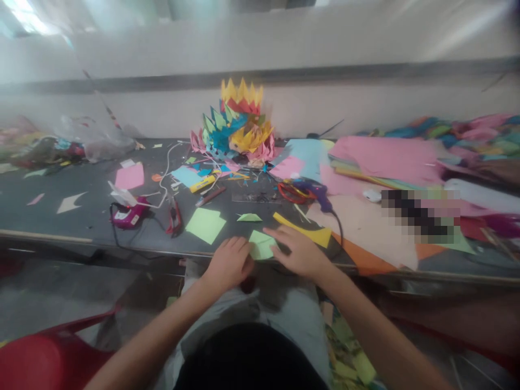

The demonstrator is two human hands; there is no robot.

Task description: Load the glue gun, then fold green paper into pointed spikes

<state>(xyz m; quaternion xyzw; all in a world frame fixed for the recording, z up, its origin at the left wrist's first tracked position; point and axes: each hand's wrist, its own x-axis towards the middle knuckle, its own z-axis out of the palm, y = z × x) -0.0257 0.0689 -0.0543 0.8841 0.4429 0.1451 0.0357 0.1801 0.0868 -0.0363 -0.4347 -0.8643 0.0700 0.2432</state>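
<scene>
A small light green sheet of paper [261,246], with what looks like a crease across it, lies at the table's front edge between my hands. My left hand [229,261] has its fingers curled together at the paper's left edge; the thumb is mostly hidden. On the right side, my right hand [303,252] touches the sheet with thumb and forefinger spread apart. Just beyond it is a small folded green paper piece [249,218]. More square green sheets [206,225] lie to the left, and a curved yellow paper strip [304,230] lies past my right hand.
Paper crowns [239,127] stand stacked at the back wall. A purple glue gun [319,194] with its cable lies right, beside pink sheets [385,157]. On the left are red-handled pliers [174,218], a yellow cutter [202,184] and a magenta device [129,214]. A red chair [44,357] stands lower left.
</scene>
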